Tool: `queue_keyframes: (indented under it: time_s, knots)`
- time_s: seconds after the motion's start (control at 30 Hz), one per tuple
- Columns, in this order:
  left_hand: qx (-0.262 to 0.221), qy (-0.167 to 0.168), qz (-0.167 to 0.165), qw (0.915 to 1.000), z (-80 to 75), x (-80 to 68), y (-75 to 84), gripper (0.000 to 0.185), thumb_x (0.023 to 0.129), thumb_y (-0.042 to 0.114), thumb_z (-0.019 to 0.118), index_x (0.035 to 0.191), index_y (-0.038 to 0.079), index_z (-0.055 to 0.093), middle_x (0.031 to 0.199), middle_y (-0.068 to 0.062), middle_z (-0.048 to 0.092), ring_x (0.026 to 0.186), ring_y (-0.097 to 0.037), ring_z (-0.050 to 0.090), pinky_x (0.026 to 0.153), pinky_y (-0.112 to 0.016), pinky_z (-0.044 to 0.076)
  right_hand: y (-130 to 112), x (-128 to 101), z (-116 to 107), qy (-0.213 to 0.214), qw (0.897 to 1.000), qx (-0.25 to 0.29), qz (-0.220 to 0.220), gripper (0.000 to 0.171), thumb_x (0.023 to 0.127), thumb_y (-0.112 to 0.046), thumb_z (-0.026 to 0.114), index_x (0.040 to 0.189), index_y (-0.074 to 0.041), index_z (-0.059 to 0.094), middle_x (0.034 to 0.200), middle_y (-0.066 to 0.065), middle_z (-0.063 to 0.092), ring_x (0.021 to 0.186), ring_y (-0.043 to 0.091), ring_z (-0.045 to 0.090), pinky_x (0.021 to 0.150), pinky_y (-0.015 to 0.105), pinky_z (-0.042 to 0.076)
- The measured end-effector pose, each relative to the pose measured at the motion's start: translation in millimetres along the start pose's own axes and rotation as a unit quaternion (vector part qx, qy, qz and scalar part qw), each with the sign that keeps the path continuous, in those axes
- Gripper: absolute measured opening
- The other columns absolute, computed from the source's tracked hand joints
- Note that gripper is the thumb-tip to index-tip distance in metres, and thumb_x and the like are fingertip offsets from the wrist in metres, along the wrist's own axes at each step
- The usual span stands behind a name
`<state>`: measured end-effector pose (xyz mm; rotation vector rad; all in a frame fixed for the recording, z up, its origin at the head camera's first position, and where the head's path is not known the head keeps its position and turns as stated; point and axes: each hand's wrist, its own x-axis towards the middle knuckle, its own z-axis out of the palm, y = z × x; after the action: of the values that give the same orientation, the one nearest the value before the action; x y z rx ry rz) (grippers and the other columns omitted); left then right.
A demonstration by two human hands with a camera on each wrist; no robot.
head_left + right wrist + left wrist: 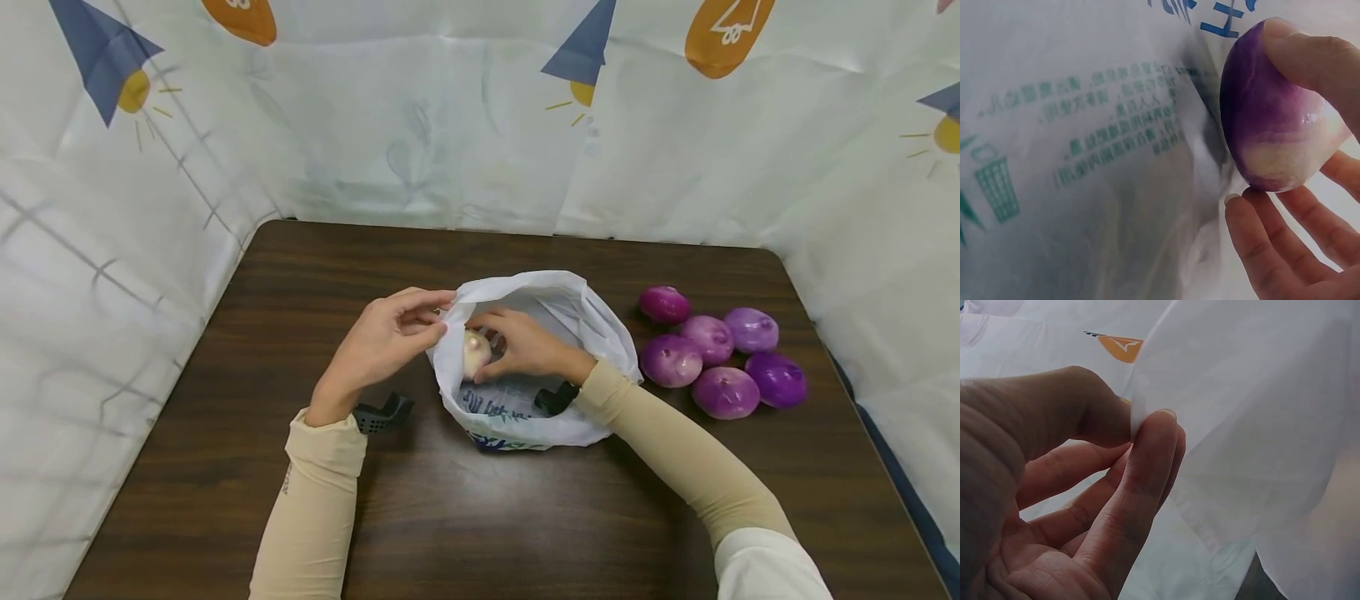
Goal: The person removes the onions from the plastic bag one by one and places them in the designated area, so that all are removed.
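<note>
A white plastic bag [540, 425] with printed lettering stands with its mouth spread wide on the table. My left hand [386, 333] pinches the left edge of its rim between thumb and fingers; the left wrist view shows the thin white film [1229, 412] between them. Inside the bag, my right hand [528, 342] grips a purple-and-white onion [1272, 119]. Its thumb presses on the top and its fingertips [1250, 231] support the underside. From the head view, the pale end of this onion [476, 353] shows close to the bag's left wall.
Several peeled purple onions [726, 392] lie grouped to the right of the bag on the dark wooden table [225, 467]. White printed sheeting [337, 108] hangs behind the table and along its sides. A black wrist device [384, 414] shows at the left wrist.
</note>
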<state>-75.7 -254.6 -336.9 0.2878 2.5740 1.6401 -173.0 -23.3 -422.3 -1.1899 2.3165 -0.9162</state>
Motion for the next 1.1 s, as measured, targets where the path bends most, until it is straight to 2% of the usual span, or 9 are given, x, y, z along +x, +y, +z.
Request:
queue_keyframes:
  time_s: [0.4,0.77,1.1]
  knots:
    - [0.012,0.001,-0.011,0.9999,-0.8,-1.4,-3.3,0.042,0.098,0.009,0.068,0.14,0.012,0.065,0.139,-0.007,0.065,0.108,-0.01,0.068,0.089,-0.01,0.055,0.4,-25.8,-15.4,0.03,1.0,0.008,0.002,0.076,0.074,-0.039,0.095,0.14,-0.023,0.063,0.126,0.001,0.064,0.106,0.016,0.066,0.088,0.03,0.061]
    - [0.022,-0.005,-0.003,0.9997,2.2,-0.4,-4.4,0.042,0.098,0.012,0.069,0.14,0.01,0.065,0.137,-0.011,0.066,0.106,-0.002,0.067,0.088,-0.008,0.053,-2.3,-52.8,-33.3,0.045,0.998,0.006,0.036,0.078,0.073,-0.037,0.095,0.142,-0.021,0.062,0.128,0.004,0.064,0.107,0.019,0.067,0.09,0.038,0.062]
    - [0.026,-0.009,-0.002,0.9996,3.5,1.9,-3.5,0.042,0.098,0.013,0.069,0.14,0.01,0.065,0.137,-0.011,0.066,0.102,0.007,0.065,0.087,-0.008,0.053,-3.7,-76.6,-48.9,0.064,0.997,0.008,0.033,0.078,0.073,-0.033,0.096,0.142,-0.017,0.063,0.125,0.007,0.064,0.109,0.023,0.069,0.093,0.039,0.062]
